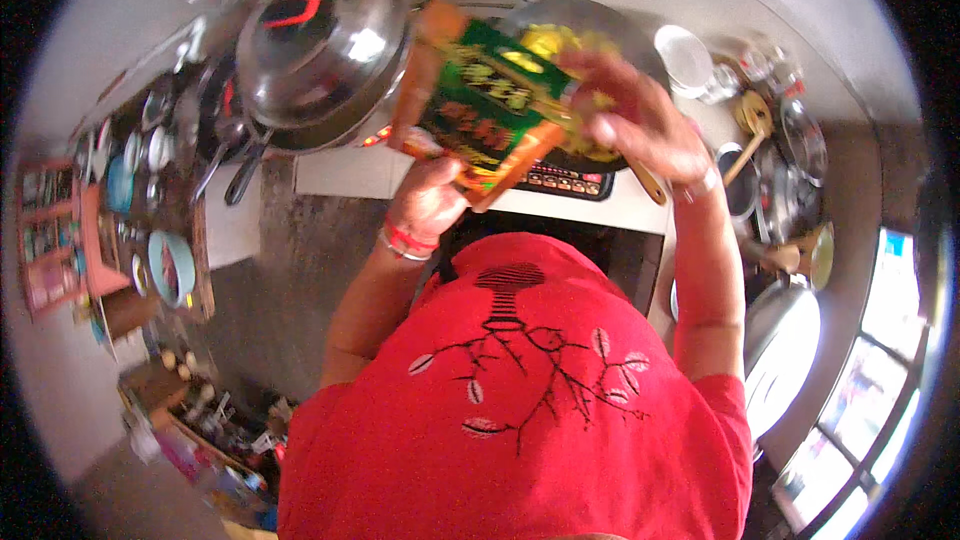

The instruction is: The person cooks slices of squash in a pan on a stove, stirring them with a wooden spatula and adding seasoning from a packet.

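Observation:
My left hand [431, 199] grips the lower left edge of a green and orange food packet [487, 101], which is tilted and bears writing. My right hand [637, 116] is blurred at the packet's right side, its fingers bent over a wok; whether it touches the packet I cannot tell. Behind the packet and this hand, the dark wok [600, 15] holds yellow food pieces [551, 40]. The control panel of a cooktop [566, 181] shows below the wok. A wooden utensil handle [649, 184] sticks out under my right wrist.
Left of the packet stands a large pan with a domed metal lid [322, 52]; its black handle [244, 180] points towards me. At right are a white strainer-like bowl [682, 52], jars, a wooden spoon [742, 157] and metal pans. Racks of dishes line the left wall.

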`<state>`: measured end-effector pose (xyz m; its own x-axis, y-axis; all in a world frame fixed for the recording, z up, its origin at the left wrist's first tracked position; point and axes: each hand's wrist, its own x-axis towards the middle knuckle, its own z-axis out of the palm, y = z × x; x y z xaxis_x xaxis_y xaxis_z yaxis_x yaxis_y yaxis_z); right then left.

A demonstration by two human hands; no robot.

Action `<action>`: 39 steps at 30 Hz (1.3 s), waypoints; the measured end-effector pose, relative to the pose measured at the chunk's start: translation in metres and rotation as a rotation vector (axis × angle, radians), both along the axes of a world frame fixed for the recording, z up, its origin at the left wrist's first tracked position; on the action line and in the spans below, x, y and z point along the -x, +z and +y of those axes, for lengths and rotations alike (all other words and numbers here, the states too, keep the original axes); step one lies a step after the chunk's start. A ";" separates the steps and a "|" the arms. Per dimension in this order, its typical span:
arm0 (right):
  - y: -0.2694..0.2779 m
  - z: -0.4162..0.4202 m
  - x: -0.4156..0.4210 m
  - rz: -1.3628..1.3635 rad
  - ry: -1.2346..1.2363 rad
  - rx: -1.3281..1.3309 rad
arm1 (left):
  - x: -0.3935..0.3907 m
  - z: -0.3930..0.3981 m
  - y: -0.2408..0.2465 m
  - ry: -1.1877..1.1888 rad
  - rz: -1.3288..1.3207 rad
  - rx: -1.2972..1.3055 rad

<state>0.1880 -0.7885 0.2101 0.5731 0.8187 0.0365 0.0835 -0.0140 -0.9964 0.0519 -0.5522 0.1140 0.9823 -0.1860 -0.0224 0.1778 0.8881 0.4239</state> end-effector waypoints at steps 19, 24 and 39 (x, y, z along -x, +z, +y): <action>-0.077 0.090 0.198 -0.320 0.545 0.257 | 0.249 0.006 -0.123 0.016 0.089 -0.703; -0.238 0.124 0.267 0.193 0.209 0.727 | 0.380 0.008 -0.208 0.327 0.654 -0.563; -0.523 0.242 0.166 0.986 -0.746 0.013 | 0.537 -0.020 -0.271 0.467 1.199 -0.619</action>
<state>0.0220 -0.5464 -0.3133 0.6775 0.2767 -0.6814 -0.7355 0.2534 -0.6284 -0.4853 -0.5721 -0.1565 0.2795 0.4899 -0.8258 0.4473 0.6946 0.5634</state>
